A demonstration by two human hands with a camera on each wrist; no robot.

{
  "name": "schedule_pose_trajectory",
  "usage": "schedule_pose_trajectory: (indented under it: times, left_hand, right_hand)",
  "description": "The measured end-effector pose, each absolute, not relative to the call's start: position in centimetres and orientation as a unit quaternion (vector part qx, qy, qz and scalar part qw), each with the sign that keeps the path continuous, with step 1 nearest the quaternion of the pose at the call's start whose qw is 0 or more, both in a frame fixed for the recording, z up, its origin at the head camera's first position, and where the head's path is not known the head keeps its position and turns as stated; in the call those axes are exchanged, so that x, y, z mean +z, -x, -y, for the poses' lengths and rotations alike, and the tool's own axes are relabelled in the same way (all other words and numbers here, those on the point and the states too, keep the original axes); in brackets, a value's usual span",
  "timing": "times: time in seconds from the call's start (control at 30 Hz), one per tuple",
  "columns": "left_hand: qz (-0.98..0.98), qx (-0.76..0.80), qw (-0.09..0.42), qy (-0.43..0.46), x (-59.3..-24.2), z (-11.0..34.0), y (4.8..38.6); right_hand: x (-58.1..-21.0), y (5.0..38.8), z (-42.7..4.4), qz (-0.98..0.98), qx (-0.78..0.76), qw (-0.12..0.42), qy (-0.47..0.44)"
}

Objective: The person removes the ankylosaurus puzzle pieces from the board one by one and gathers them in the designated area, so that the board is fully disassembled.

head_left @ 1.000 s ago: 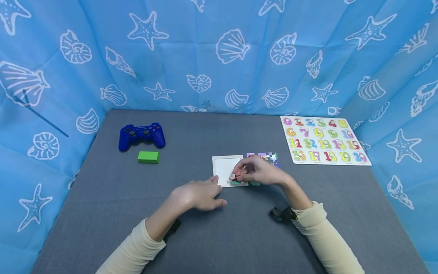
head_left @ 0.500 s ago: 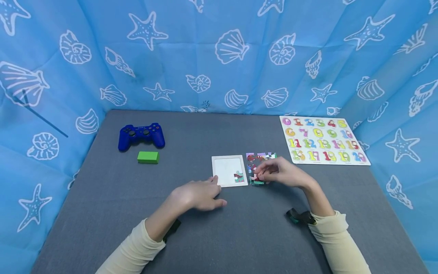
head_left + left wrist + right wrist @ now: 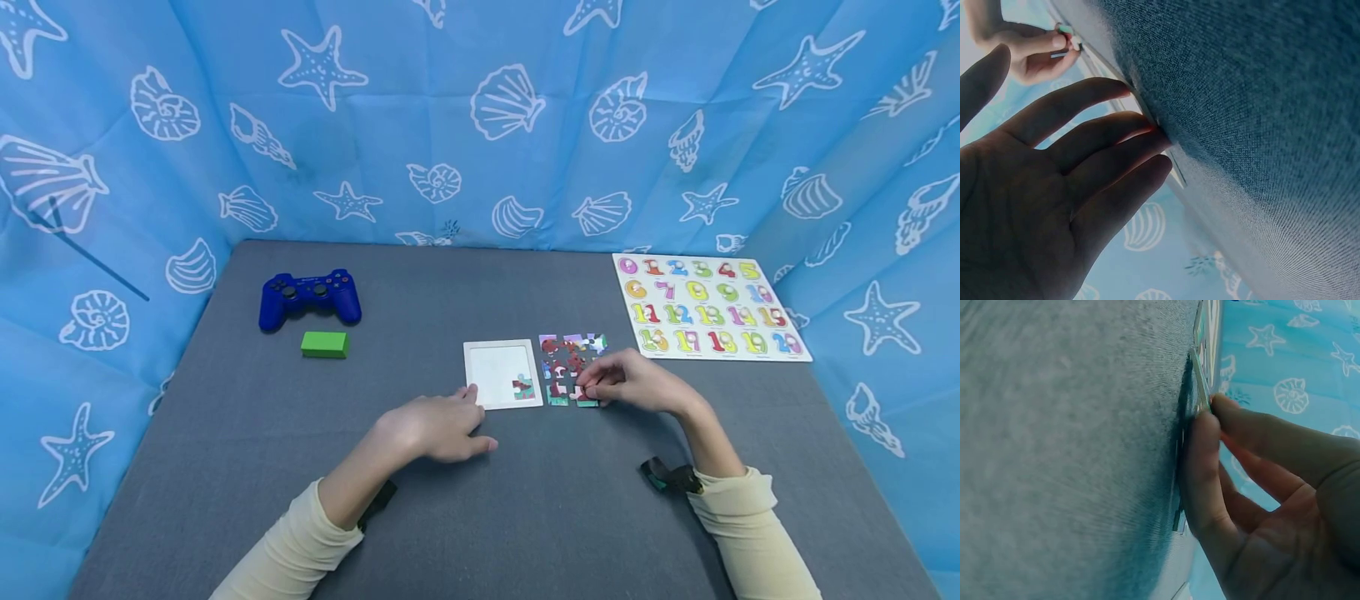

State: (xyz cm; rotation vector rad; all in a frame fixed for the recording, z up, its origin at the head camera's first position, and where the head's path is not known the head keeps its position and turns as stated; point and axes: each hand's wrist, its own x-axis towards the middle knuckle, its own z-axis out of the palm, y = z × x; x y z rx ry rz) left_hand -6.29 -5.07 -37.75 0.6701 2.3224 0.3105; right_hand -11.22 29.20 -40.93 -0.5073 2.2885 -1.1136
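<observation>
My left hand lies with its fingers extended on the lower left of a white puzzle tray; in the left wrist view its fingertips touch the tray's edge. One jigsaw piece sits in the tray's lower right corner. To the right of the tray, my right hand pinches another jigsaw piece between thumb and finger. The right wrist view shows that piece tilted, one end raised from the table. Several more jigsaw pieces lie in rows beside the tray, some partly behind the right hand.
A number puzzle board lies at the back right of the grey table. A blue game controller and a green block are at the left. A blue shell-patterned curtain surrounds the table.
My right hand let go of a piece in the tray's lower right corner, moved right to the loose pieces and took hold of another, shifting it rightward. My left hand has stayed in place.
</observation>
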Motion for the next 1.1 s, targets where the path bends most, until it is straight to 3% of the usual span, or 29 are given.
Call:
schedule_pose_trajectory:
  times: [0.37,1.1]
  left_hand:
    - [-0.894,0.118,0.346,-0.257,-37.7,5.0,6.3]
    - [-0.895,0.101,0.355,-0.250,-37.6,4.8,6.3]
  right_hand:
    - [-39.8,10.9,-28.9,-0.891,-0.352,0.225,0.177]
    - [-41.2,12.1,-22.8,-0.846,-0.401,0.228,0.266]
